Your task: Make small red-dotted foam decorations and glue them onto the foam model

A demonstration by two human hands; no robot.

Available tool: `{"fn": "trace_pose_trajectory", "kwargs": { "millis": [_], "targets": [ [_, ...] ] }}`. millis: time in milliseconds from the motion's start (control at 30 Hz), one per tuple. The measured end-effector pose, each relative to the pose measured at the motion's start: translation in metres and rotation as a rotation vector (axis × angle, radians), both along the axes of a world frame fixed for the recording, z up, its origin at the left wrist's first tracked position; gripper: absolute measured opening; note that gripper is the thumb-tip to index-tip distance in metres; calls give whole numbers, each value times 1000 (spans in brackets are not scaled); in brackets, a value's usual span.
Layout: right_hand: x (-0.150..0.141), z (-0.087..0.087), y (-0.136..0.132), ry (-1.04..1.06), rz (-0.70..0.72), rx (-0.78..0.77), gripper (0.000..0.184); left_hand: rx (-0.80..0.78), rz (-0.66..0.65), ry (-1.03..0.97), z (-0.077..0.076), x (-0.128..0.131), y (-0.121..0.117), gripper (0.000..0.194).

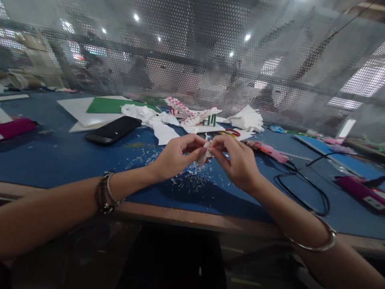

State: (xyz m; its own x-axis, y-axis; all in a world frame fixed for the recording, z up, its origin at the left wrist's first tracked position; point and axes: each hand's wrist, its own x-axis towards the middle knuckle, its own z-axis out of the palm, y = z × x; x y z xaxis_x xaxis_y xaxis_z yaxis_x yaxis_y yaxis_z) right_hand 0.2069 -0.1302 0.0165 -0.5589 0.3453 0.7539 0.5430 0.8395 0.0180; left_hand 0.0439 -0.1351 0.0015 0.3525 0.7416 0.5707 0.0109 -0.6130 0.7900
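Left hand (177,155) and right hand (239,162) pinch white paper piece (203,157), seemingly shaping it; next move calls for light, steady grip.

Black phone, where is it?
In the head view, the black phone lies on the blue table, left of the left hand, beside crumpled white paper.

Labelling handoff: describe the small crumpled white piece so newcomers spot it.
Find the blue tabletop, then scattered tiny white shreds. Over them, bare left hand and right hand pinch the small crumpled white piece. Only it is held; the crumpled white sheets lie beyond.
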Motion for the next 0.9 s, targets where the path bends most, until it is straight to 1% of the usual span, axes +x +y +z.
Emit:
{"fn": "trace_pose_trajectory", "kwargs": {
  "millis": [200, 333, 467, 600, 667, 767, 900],
  "targets": [
    [1, 0, -2, -17, -5, 29, 5, 33, 19, 46, -2, -1, -1, 16],
    [2, 0, -2, -12, 16, 28, 4, 29, 39, 52, -2, 0, 0, 14],
    [4, 2, -1, 27, 38, -13, 3, -9, 7, 29, 0, 0, 1, 11],
    [5, 4, 0, 34, 84, -109, 7, -42, 30, 21, 3, -1, 1, 11],
    [5, 5, 0, 62, 94, -107, 6, -57, 14, 10, 4, -1, 1, 11],
    [5, 6, -1, 98, 70, -72, 3, -76, -23, -9, 4, -1, 1, 9],
    [4, 8, -3, 92, 66, -109, 4, -98, -51, -14, 4, -1, 1, 8]
  ]
}}
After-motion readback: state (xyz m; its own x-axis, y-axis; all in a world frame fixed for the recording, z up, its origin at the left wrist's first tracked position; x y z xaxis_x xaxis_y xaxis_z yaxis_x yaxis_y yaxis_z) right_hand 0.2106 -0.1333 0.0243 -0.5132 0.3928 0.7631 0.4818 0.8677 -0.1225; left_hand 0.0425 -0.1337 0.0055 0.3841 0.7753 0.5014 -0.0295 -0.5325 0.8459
